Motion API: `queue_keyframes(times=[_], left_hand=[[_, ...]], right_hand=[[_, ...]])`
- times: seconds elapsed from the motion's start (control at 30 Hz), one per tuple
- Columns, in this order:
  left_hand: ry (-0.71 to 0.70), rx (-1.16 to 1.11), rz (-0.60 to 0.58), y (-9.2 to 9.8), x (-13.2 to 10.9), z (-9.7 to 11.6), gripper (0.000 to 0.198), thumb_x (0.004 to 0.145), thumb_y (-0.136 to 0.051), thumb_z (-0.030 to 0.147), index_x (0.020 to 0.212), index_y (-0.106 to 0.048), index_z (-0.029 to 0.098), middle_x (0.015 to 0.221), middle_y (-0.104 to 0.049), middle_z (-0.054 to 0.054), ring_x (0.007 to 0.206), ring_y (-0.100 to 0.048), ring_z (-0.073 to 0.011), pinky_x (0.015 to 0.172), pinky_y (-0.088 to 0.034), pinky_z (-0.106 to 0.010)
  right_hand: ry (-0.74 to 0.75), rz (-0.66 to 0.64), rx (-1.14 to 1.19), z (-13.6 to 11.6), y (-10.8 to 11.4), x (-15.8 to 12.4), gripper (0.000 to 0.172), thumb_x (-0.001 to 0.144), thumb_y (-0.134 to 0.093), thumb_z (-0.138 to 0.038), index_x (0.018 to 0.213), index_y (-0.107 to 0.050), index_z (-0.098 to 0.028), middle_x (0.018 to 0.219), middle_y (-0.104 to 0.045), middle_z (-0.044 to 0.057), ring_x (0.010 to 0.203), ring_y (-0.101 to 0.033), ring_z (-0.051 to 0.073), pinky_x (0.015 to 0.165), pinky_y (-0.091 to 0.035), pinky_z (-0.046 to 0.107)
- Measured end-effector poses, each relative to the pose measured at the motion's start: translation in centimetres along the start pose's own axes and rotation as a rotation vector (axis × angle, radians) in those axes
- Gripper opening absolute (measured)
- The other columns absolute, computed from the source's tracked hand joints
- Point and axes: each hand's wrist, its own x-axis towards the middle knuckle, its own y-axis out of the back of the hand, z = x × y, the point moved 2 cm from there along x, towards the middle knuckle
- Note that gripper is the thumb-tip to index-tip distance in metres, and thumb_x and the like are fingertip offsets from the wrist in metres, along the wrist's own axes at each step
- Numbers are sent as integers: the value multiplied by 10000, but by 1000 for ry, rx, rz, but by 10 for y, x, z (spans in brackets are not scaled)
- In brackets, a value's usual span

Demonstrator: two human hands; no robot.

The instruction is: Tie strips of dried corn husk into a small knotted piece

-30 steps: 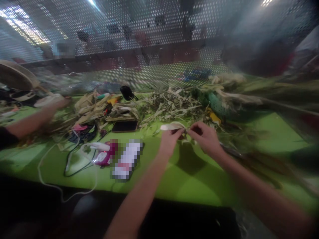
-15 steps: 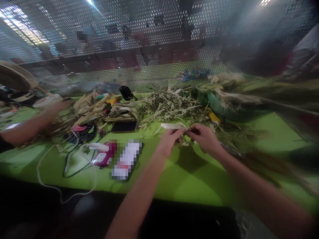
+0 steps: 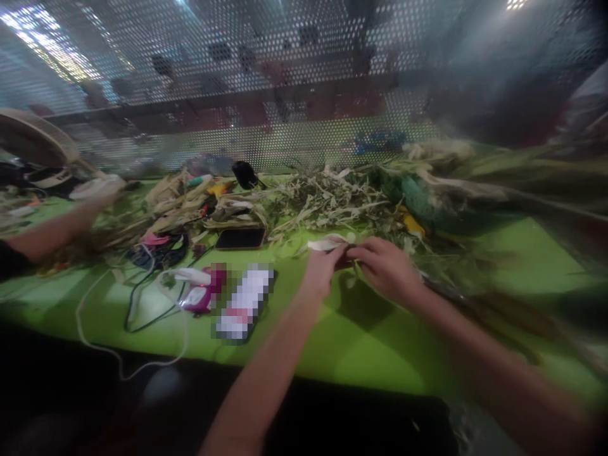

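Over the green tabletop (image 3: 332, 342), my left hand (image 3: 323, 269) pinches a pale dry strip (image 3: 319, 245) that looks like corn husk. Its white end sticks out to the left above my fingers. My right hand (image 3: 387, 266) meets the left at the fingertips, closed on the same piece, with a small pale bit hanging below. The exact spot where the fingers grip is hidden. Just behind both hands lies a heap of dry plant scraps (image 3: 327, 199).
To the left are a blurred-out phone (image 3: 244, 304), a dark phone (image 3: 240, 239), a magenta device (image 3: 206, 294) and a white cable (image 3: 123, 364). Another person's arm (image 3: 61, 231) reaches in at far left, near a fan (image 3: 40, 136). A yellow-handled tool (image 3: 412, 223) lies beside a green basket (image 3: 418, 196).
My fingers have drawn closer together, and the pale strip is more covered by my left hand. My right fingers have straightened over toward the left. The whole view has shifted slightly.
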Motion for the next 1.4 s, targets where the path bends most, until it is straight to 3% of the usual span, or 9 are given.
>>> queue_keyframes(times=[0.13,0.3,0.47,0.57,0.7,0.87,1.07,1.2,1.4], left_hand=[[49,-21,-14,-3,-2,-1,269,634,-775,267,819,-616,153,729,-646,-3,626,-609,-116,643,-523,-283],[-14,37,-13,2,2,-3,272,651,-775,281,808,-589,162,708,-635,12,652,-627,-125,696,-529,-300],[-97,76,-41,2,3,-4,262,682,-768,292,828,-595,160,720,-621,22,668,-607,-103,765,-520,-295],[-92,77,-88,0,3,-5,257,704,-760,305,845,-602,158,763,-630,8,719,-613,-109,800,-509,-295],[-111,203,-134,2,3,-6,246,739,-740,358,846,-638,160,786,-638,-13,721,-585,-111,744,-472,-270],[-150,363,-110,5,4,-8,246,775,-707,403,794,-641,167,748,-626,-12,698,-541,-114,672,-400,-253],[-97,240,-141,1,1,-9,246,759,-724,392,801,-619,174,679,-573,21,637,-500,-95,631,-373,-242],[-146,313,-155,0,0,-4,247,768,-716,396,793,-615,172,684,-591,15,634,-509,-99,630,-373,-248],[-88,300,-227,-6,-3,-6,246,822,-651,410,809,-580,174,713,-609,5,646,-530,-105,622,-361,-251]], right_hand=[[-6,-13,-37,3,-3,0,325,853,-517,-93,1065,-704,-253,995,-679,88,913,-609,237,784,-464,359],[-200,70,363,6,7,2,261,810,-537,-103,924,-727,-241,928,-718,43,855,-659,200,773,-501,318],[-460,22,749,13,13,2,195,812,-557,-196,854,-747,-213,838,-746,29,826,-687,217,781,-516,340],[-510,33,726,13,13,3,144,809,-645,-307,822,-728,-190,786,-730,37,772,-673,214,725,-513,330],[-481,115,616,11,10,3,103,788,-673,-256,862,-697,-190,808,-718,34,760,-657,185,712,-509,308],[-497,180,626,16,8,3,91,767,-690,-239,829,-648,-188,745,-667,8,704,-619,152,674,-494,282],[-647,122,859,19,10,6,207,663,-775,-297,796,-683,-168,707,-674,23,645,-591,145,607,-480,281],[-805,29,1003,20,7,6,309,650,-790,-371,873,-735,-164,702,-677,24,560,-513,112,512,-404,256],[-905,125,1177,21,2,5,353,583,-836,-427,798,-709,-178,709,-655,3,549,-472,91,495,-322,244]])
